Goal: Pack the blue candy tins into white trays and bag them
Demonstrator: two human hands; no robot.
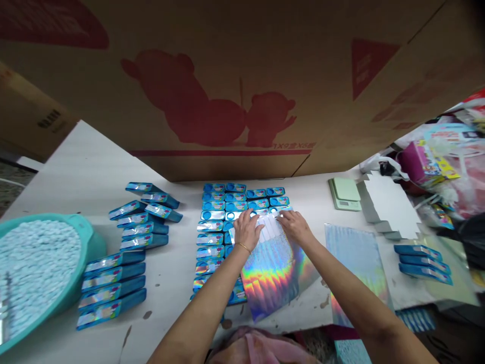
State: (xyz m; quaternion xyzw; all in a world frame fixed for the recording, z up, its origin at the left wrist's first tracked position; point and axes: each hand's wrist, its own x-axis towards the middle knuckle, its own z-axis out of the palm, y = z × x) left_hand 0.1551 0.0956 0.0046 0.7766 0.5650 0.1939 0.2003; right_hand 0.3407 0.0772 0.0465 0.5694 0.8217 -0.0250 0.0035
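Note:
A shiny rainbow-silver sticker sheet [267,275] lies slantwise over the right part of several rows of small blue boxes [210,239]. White strips of bare backing show near its upper edge. My left hand [247,231] rests at the sheet's upper left, fingers bent and thumb over the sheet. With fingertips pinched together, my right hand [296,226] grips at the upper right edge. Whether a single sticker is between the fingertips is too small to tell. Many boxes bear a shiny strip on the side facing up.
A large cardboard carton [227,101] stands along the back. On the left are a teal basin [81,227] of pale blue pieces and stacked blue boxes [113,288]. To the right lie another shiny sheet [354,263], a green scale [345,193] and white folded card [390,202].

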